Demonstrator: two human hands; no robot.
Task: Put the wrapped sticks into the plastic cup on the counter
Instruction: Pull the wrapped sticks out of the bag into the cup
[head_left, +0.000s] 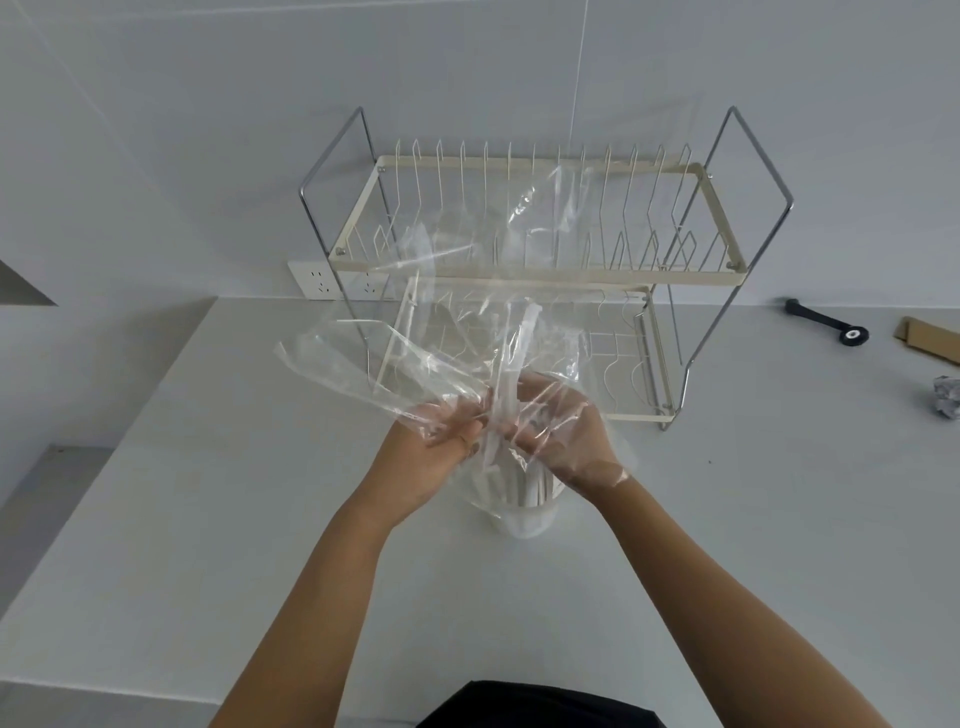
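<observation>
A clear plastic cup (521, 519) stands on the white counter (208, 519), below my hands. White wrapped sticks (511, 395) rise from it as a bundle, their tops reaching up past my hands. A large clear plastic bag (395, 358) is spread around the sticks and over both hands. My left hand (431, 457) grips the bag's film at the left of the bundle. My right hand (561, 441) lies under the film at the right of the bundle, fingers curled on the plastic by the sticks. The cup's rim is hidden by hands and bag.
A two-tier cream dish rack (540, 273) with chrome side frames stands against the wall behind the cup. At the right lie a black-handled tool (826, 319), a cardboard piece (930, 340) and a crumpled foil ball (948, 396). A wall socket (319, 280) sits left of the rack.
</observation>
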